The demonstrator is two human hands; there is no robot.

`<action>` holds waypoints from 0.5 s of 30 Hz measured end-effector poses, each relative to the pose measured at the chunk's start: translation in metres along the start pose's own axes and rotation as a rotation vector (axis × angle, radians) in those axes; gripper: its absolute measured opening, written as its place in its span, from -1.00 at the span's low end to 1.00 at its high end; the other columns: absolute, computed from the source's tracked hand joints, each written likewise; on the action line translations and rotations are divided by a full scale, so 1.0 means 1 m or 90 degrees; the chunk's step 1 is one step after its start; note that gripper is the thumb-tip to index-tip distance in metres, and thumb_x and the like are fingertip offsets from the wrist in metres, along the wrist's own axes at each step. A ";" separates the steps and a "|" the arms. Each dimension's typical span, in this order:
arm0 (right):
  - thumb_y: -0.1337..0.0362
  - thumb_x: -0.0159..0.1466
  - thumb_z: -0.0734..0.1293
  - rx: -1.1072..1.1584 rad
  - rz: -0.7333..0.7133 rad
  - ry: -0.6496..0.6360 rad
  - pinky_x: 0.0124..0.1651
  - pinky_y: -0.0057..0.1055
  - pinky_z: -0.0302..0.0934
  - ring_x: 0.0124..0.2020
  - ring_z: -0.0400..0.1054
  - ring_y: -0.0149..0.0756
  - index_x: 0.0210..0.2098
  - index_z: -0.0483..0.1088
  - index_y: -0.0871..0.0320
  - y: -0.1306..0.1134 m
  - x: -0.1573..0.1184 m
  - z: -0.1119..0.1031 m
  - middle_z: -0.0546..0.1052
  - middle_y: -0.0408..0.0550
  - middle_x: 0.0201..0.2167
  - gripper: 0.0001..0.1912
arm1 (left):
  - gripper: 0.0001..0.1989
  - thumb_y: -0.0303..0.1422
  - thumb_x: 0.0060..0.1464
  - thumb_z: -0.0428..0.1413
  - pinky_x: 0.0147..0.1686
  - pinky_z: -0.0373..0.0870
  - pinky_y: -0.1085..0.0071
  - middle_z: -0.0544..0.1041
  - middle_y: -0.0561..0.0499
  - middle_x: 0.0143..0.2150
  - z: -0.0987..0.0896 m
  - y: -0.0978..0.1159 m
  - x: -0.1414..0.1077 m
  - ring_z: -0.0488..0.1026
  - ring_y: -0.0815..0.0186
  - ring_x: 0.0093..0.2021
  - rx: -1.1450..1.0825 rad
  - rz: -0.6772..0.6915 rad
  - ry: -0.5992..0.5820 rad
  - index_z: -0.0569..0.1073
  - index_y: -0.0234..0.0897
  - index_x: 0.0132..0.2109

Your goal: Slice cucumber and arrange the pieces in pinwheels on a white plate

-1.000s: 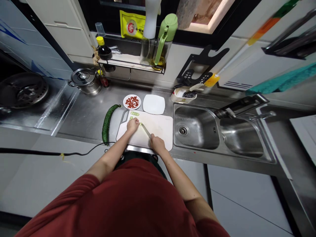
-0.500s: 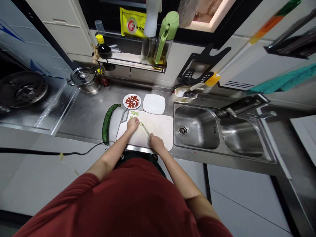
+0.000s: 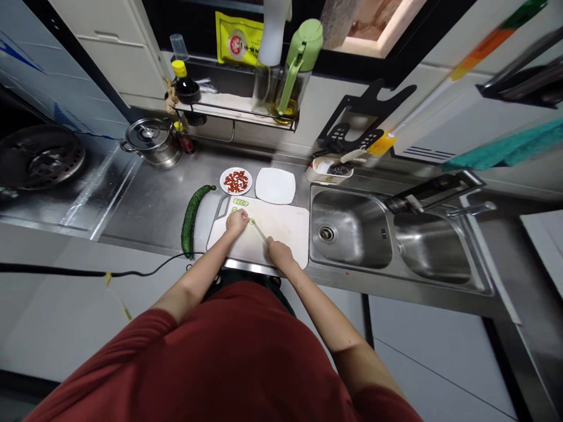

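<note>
On steel ctr (image 3: 149,202) by sink (image 3: 356,228), R hand (image 3: 280,255) grips knife (image 3: 261,232) over wht brd (image 3: 285,225), L hand (image 3: 237,221) hold unclear.

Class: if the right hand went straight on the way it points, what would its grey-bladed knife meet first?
Probably the small, pale-green piece at the knife tip, before the bare left hand; depth is unclear.
</note>
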State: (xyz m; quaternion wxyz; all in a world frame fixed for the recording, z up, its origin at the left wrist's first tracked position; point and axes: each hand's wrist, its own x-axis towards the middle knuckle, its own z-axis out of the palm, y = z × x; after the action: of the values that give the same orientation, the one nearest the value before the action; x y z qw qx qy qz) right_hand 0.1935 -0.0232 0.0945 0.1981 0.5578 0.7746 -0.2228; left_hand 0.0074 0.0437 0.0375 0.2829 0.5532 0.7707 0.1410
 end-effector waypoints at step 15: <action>0.49 0.30 0.05 -0.011 -0.012 0.023 -0.17 -0.34 0.26 -0.15 0.43 -0.17 0.01 0.18 0.24 -0.002 0.005 -0.002 0.50 0.16 -0.20 -0.69 | -0.83 -0.27 -0.01 0.14 -0.26 0.26 0.45 0.53 0.02 -0.29 -0.001 -0.001 0.001 0.43 0.30 -0.24 -0.003 -0.003 -0.001 0.48 -0.16 -0.23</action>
State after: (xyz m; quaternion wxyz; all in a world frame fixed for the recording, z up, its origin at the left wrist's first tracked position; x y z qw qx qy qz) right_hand 0.1903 -0.0187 0.0941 0.1870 0.5528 0.7851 -0.2076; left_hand 0.0061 0.0445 0.0373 0.2851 0.5512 0.7713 0.1417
